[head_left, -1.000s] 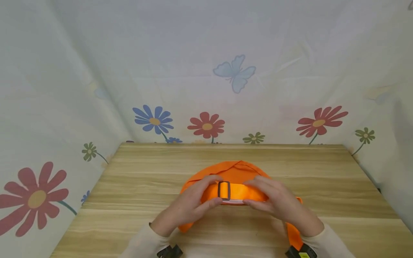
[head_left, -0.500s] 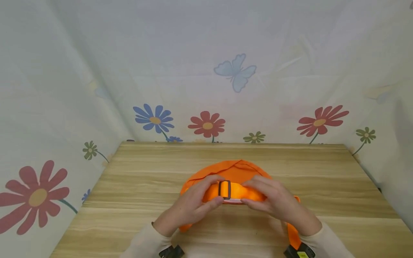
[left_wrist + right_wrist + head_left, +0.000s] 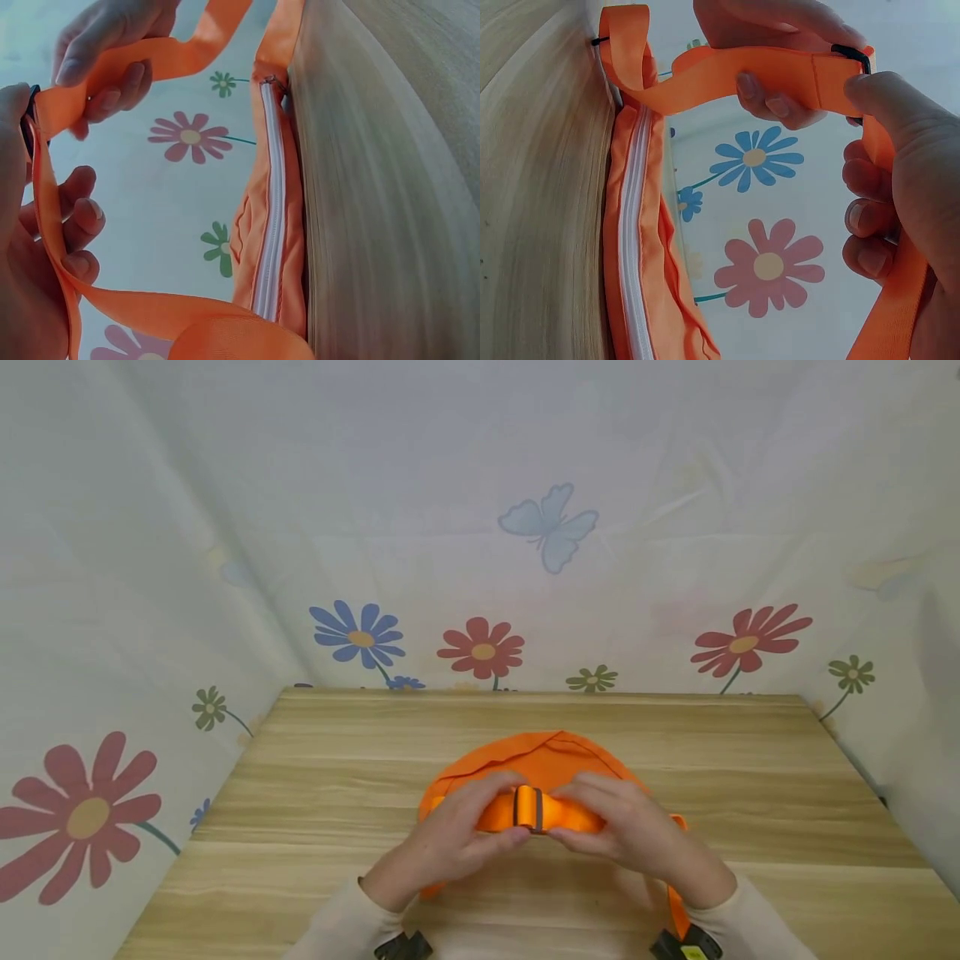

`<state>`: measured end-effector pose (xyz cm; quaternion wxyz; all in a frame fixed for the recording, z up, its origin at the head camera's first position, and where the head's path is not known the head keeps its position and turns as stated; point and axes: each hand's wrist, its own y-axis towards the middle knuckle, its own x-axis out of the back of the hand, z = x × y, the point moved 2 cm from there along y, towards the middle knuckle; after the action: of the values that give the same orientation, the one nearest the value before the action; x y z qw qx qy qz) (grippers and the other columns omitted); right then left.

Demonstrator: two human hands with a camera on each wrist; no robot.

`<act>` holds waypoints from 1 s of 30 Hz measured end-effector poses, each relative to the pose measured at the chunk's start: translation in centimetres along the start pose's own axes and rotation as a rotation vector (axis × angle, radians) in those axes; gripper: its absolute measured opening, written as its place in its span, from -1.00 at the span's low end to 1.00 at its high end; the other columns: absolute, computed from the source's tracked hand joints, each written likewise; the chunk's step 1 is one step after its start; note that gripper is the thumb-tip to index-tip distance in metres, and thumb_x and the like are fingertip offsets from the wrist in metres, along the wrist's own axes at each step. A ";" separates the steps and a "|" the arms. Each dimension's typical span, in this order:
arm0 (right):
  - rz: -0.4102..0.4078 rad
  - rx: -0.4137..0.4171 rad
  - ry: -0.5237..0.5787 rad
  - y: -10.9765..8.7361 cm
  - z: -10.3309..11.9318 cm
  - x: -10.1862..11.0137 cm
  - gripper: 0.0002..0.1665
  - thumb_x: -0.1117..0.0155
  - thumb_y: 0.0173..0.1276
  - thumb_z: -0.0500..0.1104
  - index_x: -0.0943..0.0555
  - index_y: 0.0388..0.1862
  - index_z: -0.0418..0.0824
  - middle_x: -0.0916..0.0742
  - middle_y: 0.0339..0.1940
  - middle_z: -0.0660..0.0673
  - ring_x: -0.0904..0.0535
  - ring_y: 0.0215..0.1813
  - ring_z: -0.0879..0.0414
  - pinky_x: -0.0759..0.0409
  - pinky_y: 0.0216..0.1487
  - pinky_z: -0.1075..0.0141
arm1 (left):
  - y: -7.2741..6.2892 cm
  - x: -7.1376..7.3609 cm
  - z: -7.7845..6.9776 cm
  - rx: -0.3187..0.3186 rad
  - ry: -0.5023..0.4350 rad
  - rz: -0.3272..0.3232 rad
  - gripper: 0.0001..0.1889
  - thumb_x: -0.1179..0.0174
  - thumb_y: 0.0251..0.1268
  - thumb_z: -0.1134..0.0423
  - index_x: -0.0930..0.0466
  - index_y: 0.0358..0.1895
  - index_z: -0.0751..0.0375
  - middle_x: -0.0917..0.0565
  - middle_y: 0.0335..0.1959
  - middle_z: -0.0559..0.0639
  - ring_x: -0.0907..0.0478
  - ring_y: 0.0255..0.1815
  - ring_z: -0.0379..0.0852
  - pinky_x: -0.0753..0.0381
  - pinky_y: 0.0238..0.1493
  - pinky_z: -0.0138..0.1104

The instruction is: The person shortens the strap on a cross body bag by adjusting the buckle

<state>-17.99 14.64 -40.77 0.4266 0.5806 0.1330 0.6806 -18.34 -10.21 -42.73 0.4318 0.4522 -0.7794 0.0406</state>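
Observation:
An orange waist bag (image 3: 573, 758) with a white zipper (image 3: 274, 202) lies on the wooden table. Its orange strap (image 3: 772, 75) is raised off the bag in both hands. Left of the bag's middle, my left hand (image 3: 450, 831) pinches the strap at one side of a black slide buckle (image 3: 538, 812). My right hand (image 3: 637, 827) grips the strap on the buckle's other side, thumb and fingertips close to it. In the wrist views the strap runs through the buckle and loops down to the bag's ends.
The wooden table (image 3: 337, 760) reaches back to a pale cloth backdrop (image 3: 420, 485) printed with flowers and a butterfly. A loose stretch of strap hangs under the right forearm (image 3: 677, 914). Dark camera mounts (image 3: 405, 946) sit at the wrists.
My right hand has moved left along the strap, closer to my left hand. The buckle has shifted slightly right and turned, and the zipper below it is now hidden in the head view.

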 end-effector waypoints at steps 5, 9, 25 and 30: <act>0.014 -0.002 -0.004 0.2 0.2 -0.2 -0.60 -0.45 0.52 0.12 -0.74 0.07 -0.15 -0.76 -0.17 0.09 -0.58 -0.26 0.27 -0.59 -0.18 0.60 | 0.0 -0.2 -0.1 0.014 -0.003 -0.017 -0.51 -0.34 0.52 -0.08 -0.52 0.36 0.00 -0.70 0.17 -0.14 -0.61 0.04 -0.18 -0.72 0.13 -0.29; 0.036 -0.026 -0.028 0.2 0.1 -0.1 -0.56 -0.54 0.45 0.07 -0.73 0.13 -0.16 -0.79 -0.11 0.05 -0.64 -0.21 0.24 -0.64 -0.14 0.55 | -0.1 0.0 -0.1 0.057 -0.002 -0.042 -0.51 -0.36 0.50 -0.08 -0.58 0.35 -0.01 -0.71 0.23 -0.16 -0.63 0.13 -0.16 -0.73 0.25 -0.16; 0.064 -0.080 -0.073 -0.5 -0.3 0.7 -0.50 -0.38 0.54 0.18 -0.71 0.20 -0.14 -0.80 -0.05 0.04 -0.62 -0.19 0.25 -0.65 -0.15 0.52 | -0.5 0.7 0.6 0.073 -0.017 -0.108 -0.53 -0.37 0.47 -0.02 -0.60 0.35 -0.03 -0.73 0.14 -0.17 -0.61 0.05 -0.19 -0.71 0.16 -0.19; 0.015 -0.056 -0.057 -0.5 -0.2 0.3 -0.49 -0.34 0.56 0.20 -0.71 0.17 -0.17 -0.80 -0.07 0.00 -0.64 -0.20 0.22 -0.66 -0.15 0.52 | -0.4 0.7 0.5 0.075 -0.062 -0.081 -0.51 -0.35 0.50 0.00 -0.52 0.38 -0.01 -0.72 0.08 -0.17 -0.59 0.00 -0.22 -0.68 0.09 -0.27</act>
<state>-17.91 15.26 -40.96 0.4413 0.5886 0.0972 0.6704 -18.51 -11.16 -42.69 0.3913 0.5003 -0.7715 0.0381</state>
